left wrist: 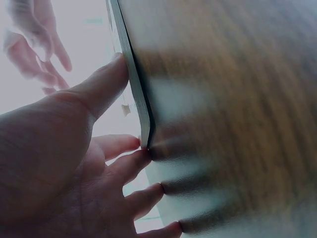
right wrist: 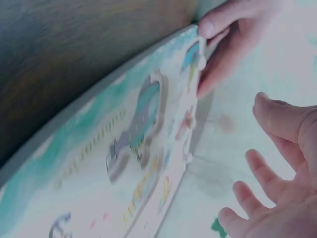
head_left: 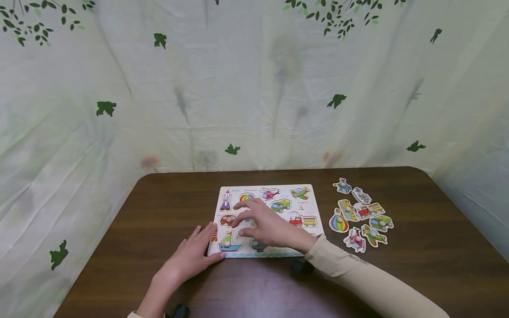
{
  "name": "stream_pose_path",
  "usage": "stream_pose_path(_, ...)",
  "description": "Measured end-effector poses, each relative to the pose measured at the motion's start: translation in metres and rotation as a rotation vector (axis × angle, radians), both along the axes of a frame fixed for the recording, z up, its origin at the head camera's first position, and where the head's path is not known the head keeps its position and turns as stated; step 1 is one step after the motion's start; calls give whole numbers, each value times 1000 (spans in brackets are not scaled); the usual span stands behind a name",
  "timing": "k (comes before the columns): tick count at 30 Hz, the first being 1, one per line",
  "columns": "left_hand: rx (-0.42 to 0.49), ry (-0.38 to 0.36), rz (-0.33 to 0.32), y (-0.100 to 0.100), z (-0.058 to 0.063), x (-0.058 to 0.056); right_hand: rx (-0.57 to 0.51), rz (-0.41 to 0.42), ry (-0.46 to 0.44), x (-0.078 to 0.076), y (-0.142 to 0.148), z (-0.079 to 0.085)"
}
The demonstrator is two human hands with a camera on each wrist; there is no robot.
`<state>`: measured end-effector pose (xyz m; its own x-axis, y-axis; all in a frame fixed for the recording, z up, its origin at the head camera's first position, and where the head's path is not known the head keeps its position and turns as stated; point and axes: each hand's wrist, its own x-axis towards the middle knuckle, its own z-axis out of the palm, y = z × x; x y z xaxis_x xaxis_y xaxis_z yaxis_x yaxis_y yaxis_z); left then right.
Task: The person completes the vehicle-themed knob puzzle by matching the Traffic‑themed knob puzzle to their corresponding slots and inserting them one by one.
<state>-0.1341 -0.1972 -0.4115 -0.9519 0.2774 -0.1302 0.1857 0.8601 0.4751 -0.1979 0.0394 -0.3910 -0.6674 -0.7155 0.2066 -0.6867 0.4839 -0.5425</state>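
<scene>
A white puzzle board (head_left: 274,252) with vehicle pictures lies on the table. At its front left corner my left hand (head_left: 192,254) steadies it, thumb against the front edge and fingers spread along the left side. My right hand (head_left: 266,223) hovers over the board's middle, its fingers apart and loosely bent, with nothing between them. Close to the left hand is a sailboat piece (head_left: 229,243) with a knob, and behind it a red car piece (head_left: 227,220). A submarine picture (right wrist: 141,119) shows near the front edge in the right wrist view. The right hand hides part of the board.
Right of the board several loose puzzle pieces lie grouped on the brown table (head_left: 429,247), among them a balloon (head_left: 338,221), a train (head_left: 370,211), a green bus (head_left: 381,223) and a plane (head_left: 374,236). A leaf-patterned curtain (head_left: 254,97) hangs behind the table.
</scene>
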Motion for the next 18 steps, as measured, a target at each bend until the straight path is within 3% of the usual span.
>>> stream_pose_path(11, -4, -7, 4, 0, -1, -1, -142, -13, 57, 4, 39, 10)
stream_pose_path(18, -3, -3, 7, 0, 0, 0, -134, -36, 41, 8, 62, 15)
